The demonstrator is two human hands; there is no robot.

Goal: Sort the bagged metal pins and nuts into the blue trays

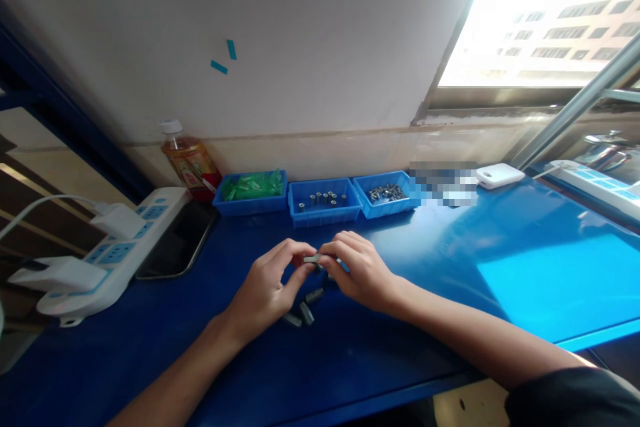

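Note:
My left hand (pixel 273 283) and my right hand (pixel 357 267) meet above the blue table (pixel 380 363). Between their fingertips is a small light-grey piece (pixel 313 258), pinched at its left end by my left hand and at its right end by my right hand. Below the hands, several dark metal pieces lie on the table, among them one dark piece (pixel 307 313) and another (pixel 315 295). More small parts right under the fingers are partly hidden.
Along the wall stand three blue bins: one with green bags (pixel 250 205), one with upright metal cylinders (pixel 325 215), one with small metal parts (pixel 390 210). A bottle (pixel 187 160), phone (pixel 177 240) and power strip (pixel 120 253) are at left, a white device (pixel 500 175) at right.

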